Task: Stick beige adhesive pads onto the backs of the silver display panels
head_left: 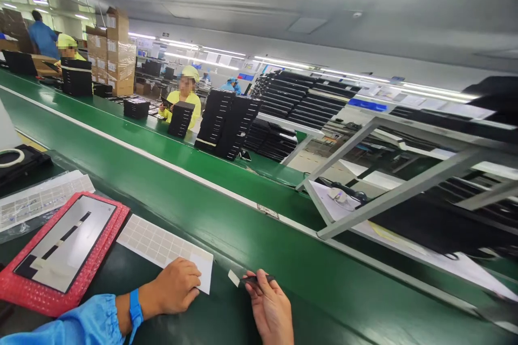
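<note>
The left hand (pixel 172 287) is laid flat, with no grip closed, on the lower right corner of a sheet of white gridded labels (pixel 159 243), near the far edge of the table (pixel 229 315). The right hand (pixel 270 307) is held apart from it, just beyond that corner, with a narrow black strip (pixel 256 280) pinched between thumb and fingers. A white tab (pixel 233 278) projects from the strip's end towards the left hand; the strip's material is too small to tell.

Beyond the table's far edge runs a green conveyor belt (pixel 226 237). Near the table's left edge, a grey-and-black flat panel (pixel 65 242) sits in a red textured tray (pixel 67 302), whose corner lies just beside the label sheet. Behind it, a clear plastic bag (pixel 40 199) lies under a second gridded sheet (pixel 42 199), and a roll of tape (pixel 10 157) rests near the table's far left corner.

A slip appears most likely at the strip, since only a fingertip pinch secures it: if that pinch slackened, the strip could fall onto the table or reach the belt and be carried off. The label sheet seems to be pinned only by the left hand's weight, so it could slide if that pressure were removed. The blue sleeve (pixel 76 324) lies close to the tray, where a careless sweep of the forearm could knock it or mark the exposed panel.
</note>
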`<move>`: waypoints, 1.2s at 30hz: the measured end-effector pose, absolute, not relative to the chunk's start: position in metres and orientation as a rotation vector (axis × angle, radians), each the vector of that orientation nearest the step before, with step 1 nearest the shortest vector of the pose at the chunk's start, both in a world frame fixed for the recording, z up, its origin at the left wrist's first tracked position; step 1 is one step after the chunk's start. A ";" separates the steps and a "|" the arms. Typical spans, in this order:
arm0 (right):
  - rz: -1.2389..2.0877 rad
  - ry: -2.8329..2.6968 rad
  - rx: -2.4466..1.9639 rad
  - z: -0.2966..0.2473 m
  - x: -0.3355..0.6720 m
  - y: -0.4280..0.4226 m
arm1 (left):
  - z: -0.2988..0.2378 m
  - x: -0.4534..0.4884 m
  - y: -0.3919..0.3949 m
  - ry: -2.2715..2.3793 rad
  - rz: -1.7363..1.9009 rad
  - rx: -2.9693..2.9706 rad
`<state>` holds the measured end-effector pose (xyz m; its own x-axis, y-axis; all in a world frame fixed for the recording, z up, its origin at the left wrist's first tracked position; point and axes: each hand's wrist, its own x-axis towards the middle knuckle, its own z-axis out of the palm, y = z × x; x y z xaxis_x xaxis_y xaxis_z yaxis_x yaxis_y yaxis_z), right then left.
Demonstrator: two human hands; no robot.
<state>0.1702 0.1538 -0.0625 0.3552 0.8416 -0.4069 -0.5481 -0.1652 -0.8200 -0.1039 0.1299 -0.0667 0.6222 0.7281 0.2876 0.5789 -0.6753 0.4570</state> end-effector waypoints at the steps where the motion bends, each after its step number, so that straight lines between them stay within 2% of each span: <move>1: 1.257 -0.318 -1.208 -0.062 0.169 0.154 | -0.066 -0.105 0.130 1.054 0.647 2.527; 36: 1.286 -0.317 -1.069 -0.029 0.140 0.171 | -0.046 -0.129 0.151 1.107 0.715 2.640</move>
<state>0.1405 0.1707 -0.0286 0.3151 0.8814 -0.3520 -0.6168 -0.0917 -0.7817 -0.1289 0.1508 -0.0458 0.6046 0.7113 0.3584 0.6194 -0.7028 0.3499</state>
